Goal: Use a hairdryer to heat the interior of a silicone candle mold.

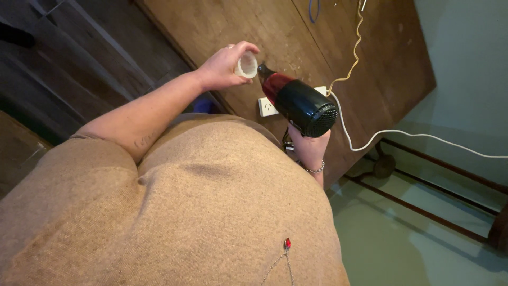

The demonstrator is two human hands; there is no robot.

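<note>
The left hand (225, 66) is closed around a small pale cup (246, 65), held above the wooden surface (296, 32) with its mouth toward the nozzle of the red-and-black hair dryer (299, 103). The right hand (308, 145) grips the dryer's handle. The nozzle almost touches the cup, at its 4 o'clock. Judging by this, blowing into the cup is underway; nothing shows it finished. A white power strip (268, 106) lies beneath.
</note>
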